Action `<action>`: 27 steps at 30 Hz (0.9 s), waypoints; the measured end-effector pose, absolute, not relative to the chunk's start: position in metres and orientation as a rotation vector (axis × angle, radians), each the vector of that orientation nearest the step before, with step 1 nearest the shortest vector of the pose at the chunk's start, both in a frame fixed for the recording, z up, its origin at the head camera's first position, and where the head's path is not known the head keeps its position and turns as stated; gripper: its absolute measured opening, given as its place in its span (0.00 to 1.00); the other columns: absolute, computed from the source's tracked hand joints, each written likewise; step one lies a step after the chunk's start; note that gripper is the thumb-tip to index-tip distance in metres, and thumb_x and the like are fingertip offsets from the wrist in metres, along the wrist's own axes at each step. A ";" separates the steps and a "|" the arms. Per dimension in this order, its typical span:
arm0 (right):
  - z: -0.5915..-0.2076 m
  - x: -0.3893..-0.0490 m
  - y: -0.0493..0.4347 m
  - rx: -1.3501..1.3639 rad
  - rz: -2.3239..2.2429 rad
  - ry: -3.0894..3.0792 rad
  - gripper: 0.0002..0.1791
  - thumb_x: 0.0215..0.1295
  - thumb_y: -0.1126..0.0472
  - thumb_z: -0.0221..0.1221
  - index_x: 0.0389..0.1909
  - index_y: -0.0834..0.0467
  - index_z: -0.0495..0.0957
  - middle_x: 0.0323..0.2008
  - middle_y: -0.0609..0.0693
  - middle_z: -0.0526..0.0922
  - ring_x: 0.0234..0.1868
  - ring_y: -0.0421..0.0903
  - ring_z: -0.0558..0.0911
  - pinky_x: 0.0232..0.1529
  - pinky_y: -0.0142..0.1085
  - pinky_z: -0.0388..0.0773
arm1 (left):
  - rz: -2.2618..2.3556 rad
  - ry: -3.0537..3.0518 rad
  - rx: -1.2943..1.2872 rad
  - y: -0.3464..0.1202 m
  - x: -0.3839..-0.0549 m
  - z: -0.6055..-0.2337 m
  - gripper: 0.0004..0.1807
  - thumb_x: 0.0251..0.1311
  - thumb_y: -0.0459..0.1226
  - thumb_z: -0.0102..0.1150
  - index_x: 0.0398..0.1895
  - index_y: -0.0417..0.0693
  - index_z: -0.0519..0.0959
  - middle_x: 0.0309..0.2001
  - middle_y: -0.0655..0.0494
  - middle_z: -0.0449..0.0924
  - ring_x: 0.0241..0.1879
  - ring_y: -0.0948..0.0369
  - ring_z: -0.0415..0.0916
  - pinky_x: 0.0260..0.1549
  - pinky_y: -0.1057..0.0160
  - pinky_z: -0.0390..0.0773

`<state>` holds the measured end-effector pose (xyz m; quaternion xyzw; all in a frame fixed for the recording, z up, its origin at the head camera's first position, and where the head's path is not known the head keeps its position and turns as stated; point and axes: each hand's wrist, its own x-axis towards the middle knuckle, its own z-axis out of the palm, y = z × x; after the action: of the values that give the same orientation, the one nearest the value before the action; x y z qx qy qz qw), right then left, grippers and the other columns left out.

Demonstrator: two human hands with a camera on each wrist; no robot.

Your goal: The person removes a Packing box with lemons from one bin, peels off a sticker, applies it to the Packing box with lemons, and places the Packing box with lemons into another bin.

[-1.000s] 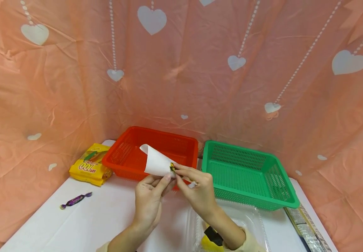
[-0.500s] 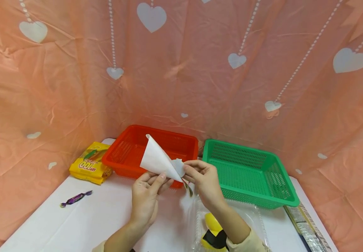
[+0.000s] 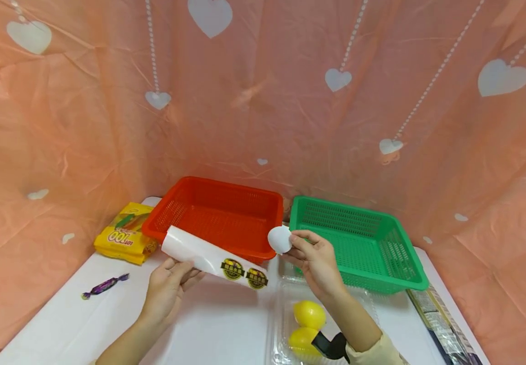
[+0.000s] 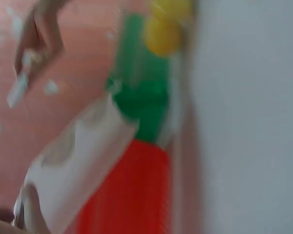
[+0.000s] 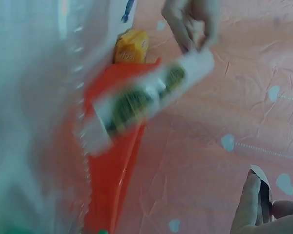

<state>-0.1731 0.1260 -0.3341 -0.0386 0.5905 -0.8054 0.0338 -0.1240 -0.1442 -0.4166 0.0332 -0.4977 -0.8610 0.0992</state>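
In the head view my left hand (image 3: 164, 291) holds a curled white sheet of stickers (image 3: 189, 252) by its near edge, in front of the red basket. Two round black-and-gold labels show at the sheet's right end. My right hand (image 3: 319, 261) pinches a single round sticker (image 3: 279, 240) by its edge, its white side toward the head camera, apart from the sheet. The left wrist view is blurred, with the sheet (image 4: 83, 161) running from the fingers. Seen from the right wrist, the sticker (image 5: 260, 176) sits between thumb and fingertips.
Behind the hands stand a red basket (image 3: 153, 230) and a green basket (image 3: 383, 286). A clear plastic box (image 3: 278, 324) below my right forearm holds two lemons (image 3: 309, 315). Leftward lie a yellow snack bag (image 3: 123, 238) and a purple-wrapped candy (image 3: 105, 286). A flat printed packet (image 3: 441, 319) lies right.
The round sticker has come off the sheet in my right hand, which moved right. My left hand moved left and down with the sheet, which has turned to show its printed labels.
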 end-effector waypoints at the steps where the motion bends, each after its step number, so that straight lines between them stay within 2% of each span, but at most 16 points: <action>1: -0.335 -0.173 0.129 -0.116 -2.478 1.824 0.05 0.70 0.72 0.55 0.42 0.71 0.76 0.45 0.62 0.82 0.36 0.49 0.88 0.46 0.45 0.84 | -2.540 -1.525 0.129 -0.150 -0.125 -0.422 0.05 0.69 0.24 0.49 0.45 0.32 0.70 0.33 0.52 0.84 0.35 0.62 0.85 0.42 0.61 0.84; 10: -0.340 -0.167 0.150 -0.069 -2.452 1.908 0.05 0.70 0.69 0.56 0.41 0.69 0.76 0.45 0.61 0.80 0.37 0.49 0.86 0.45 0.40 0.84 | -2.443 -1.816 0.380 -0.178 -0.132 -0.463 0.16 0.65 0.21 0.50 0.54 0.21 0.66 0.33 0.52 0.82 0.32 0.64 0.83 0.41 0.64 0.84; 16: -0.341 -0.162 0.166 -0.065 -2.456 1.965 0.04 0.69 0.70 0.56 0.40 0.67 0.78 0.43 0.57 0.82 0.37 0.47 0.86 0.45 0.39 0.84 | -2.502 -1.897 0.437 -0.185 -0.130 -0.465 0.19 0.68 0.24 0.49 0.58 0.26 0.58 0.33 0.50 0.83 0.33 0.61 0.85 0.43 0.62 0.84; 18: -0.342 -0.161 0.171 -0.054 -2.464 1.980 0.04 0.69 0.70 0.56 0.39 0.66 0.78 0.42 0.56 0.82 0.37 0.46 0.86 0.45 0.38 0.84 | -2.546 -1.875 0.435 -0.188 -0.127 -0.465 0.25 0.70 0.25 0.47 0.64 0.27 0.51 0.35 0.48 0.81 0.35 0.59 0.86 0.45 0.60 0.83; 21: -0.342 -0.158 0.179 -0.036 -2.467 2.001 0.04 0.69 0.70 0.55 0.37 0.64 0.79 0.41 0.55 0.83 0.37 0.46 0.86 0.44 0.38 0.85 | -2.618 -1.846 0.443 -0.194 -0.121 -0.464 0.39 0.72 0.26 0.44 0.72 0.27 0.30 0.36 0.48 0.80 0.36 0.57 0.86 0.47 0.58 0.83; 23: -0.342 -0.157 0.184 -0.021 -2.469 1.999 0.04 0.70 0.70 0.55 0.36 0.63 0.79 0.41 0.54 0.83 0.37 0.46 0.86 0.45 0.38 0.84 | -2.657 -1.845 0.457 -0.199 -0.117 -0.464 0.46 0.73 0.28 0.41 0.71 0.31 0.16 0.36 0.48 0.80 0.37 0.57 0.86 0.48 0.58 0.82; 25: -0.343 -0.155 0.187 -0.011 -2.470 1.997 0.05 0.70 0.71 0.55 0.36 0.62 0.79 0.41 0.54 0.83 0.37 0.46 0.86 0.45 0.38 0.84 | -2.690 -1.835 0.484 -0.205 -0.111 -0.463 0.49 0.74 0.28 0.40 0.66 0.35 0.06 0.36 0.47 0.81 0.38 0.56 0.86 0.49 0.57 0.82; 27: -0.342 -0.153 0.190 -0.005 -2.479 1.990 0.06 0.70 0.71 0.55 0.35 0.61 0.79 0.41 0.54 0.82 0.37 0.46 0.86 0.45 0.38 0.84 | -2.727 -1.795 0.518 -0.211 -0.105 -0.461 0.50 0.74 0.28 0.37 0.63 0.42 0.02 0.47 0.33 0.78 0.40 0.55 0.86 0.52 0.56 0.80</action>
<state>-0.1530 0.1898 -0.3424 -0.0016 0.6259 -0.7797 -0.0184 -0.1049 -0.2115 -0.4610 0.1561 -0.5412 -0.8223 -0.0818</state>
